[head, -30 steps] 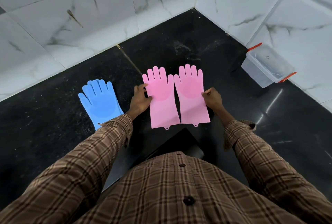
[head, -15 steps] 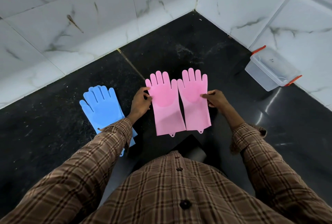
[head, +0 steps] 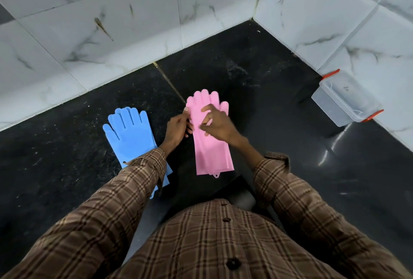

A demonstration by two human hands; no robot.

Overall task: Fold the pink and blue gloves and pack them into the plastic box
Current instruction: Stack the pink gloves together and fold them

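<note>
Blue gloves [head: 131, 138] lie flat on the black floor [head: 55, 162], left of the left hand [head: 177, 130]. That hand's fingers pinch the left edge of the stacked pink gloves [head: 210, 144]. Right hand [head: 215, 125] rests on top, fingers spread. Plastic box [head: 345, 100] sits well apart, rightward, against the wall.

Even light, floor [head: 290, 167] glare, right hand [head: 218, 125] motion-blurred.
</note>
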